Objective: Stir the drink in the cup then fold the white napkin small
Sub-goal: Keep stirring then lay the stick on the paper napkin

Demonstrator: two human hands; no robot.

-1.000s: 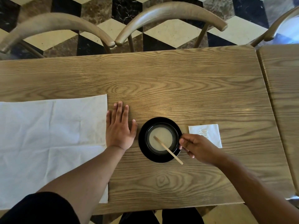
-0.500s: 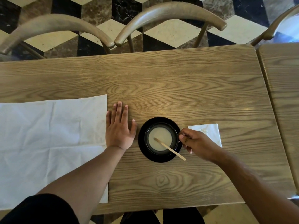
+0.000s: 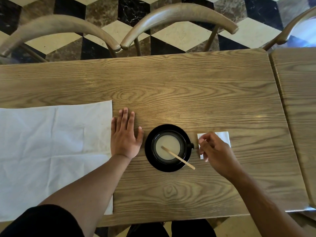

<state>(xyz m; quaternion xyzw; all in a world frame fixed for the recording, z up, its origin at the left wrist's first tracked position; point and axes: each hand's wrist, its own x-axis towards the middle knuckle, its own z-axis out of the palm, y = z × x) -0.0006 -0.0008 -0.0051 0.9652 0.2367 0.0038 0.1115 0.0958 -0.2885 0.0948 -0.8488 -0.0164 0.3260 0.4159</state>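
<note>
Stirring looks done: stick (image 3: 177, 157) rests in cup (image 3: 168, 147), untouched. Right hand (image 3: 216, 152) loosely curled over napkin (image 3: 222, 136), grip unclear. Left hand (image 3: 124, 134) flat on counter (image 3: 188, 93). Folding remains.

Surface (image 3: 171, 93): carries every item listed below; a second surface (image 3: 297, 100) adjoins it on the right.
Saucer (image 3: 150, 156): near the front middle of the surface.
Cup (image 3: 168, 147): on the saucer, its handle turned right.
Drink (image 3: 166, 148): in the cup.
Stir stick (image 3: 177, 157): one end in the drink, the other past the cup's rim to the front right.
Small napkin (image 3: 224, 136): just right of the saucer, partly under the right hand (image 3: 215, 151).
Left hand (image 3: 124, 134): flat on the surface, between the large napkin (image 3: 51, 151) and the saucer.
Large napkin: at the left, overhanging the front edge.
Chairs (image 3: 179, 16): behind the surface.
</note>
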